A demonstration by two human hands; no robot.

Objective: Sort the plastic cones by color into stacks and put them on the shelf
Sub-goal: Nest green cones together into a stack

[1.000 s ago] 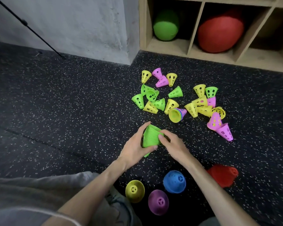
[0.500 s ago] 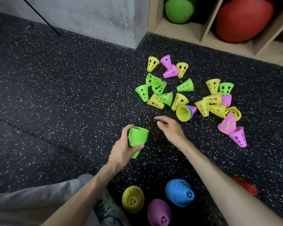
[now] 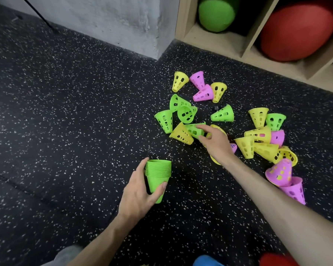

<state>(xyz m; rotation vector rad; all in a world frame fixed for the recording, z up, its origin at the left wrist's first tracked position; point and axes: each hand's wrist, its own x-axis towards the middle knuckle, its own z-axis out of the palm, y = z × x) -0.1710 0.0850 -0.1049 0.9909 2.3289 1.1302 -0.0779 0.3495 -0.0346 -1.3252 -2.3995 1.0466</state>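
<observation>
My left hand (image 3: pixel 137 194) grips a stack of green cones (image 3: pixel 158 175), held above the floor with the wide rims up. My right hand (image 3: pixel 215 142) reaches out over the scattered pile, its fingers spread and touching a loose green cone (image 3: pixel 193 130) that lies on its side beside a yellow cone (image 3: pixel 181 134). Several more green cones (image 3: pixel 164 120), yellow cones (image 3: pixel 258 134) and pink cones (image 3: pixel 203 93) lie loose on the floor. The wooden shelf (image 3: pixel 217 40) stands at the back right.
A green ball (image 3: pixel 216 12) and a red ball (image 3: pixel 298 29) fill two shelf compartments. A blue stack (image 3: pixel 206 261) and a red stack (image 3: pixel 275 260) show at the bottom edge. A grey wall (image 3: pixel 112 18) stands at the back left, and the floor is black speckled rubber.
My right hand has left the green stack and moved forward to the loose green cone in the pile. The left hand keeps the stack; the view has shifted forward.
</observation>
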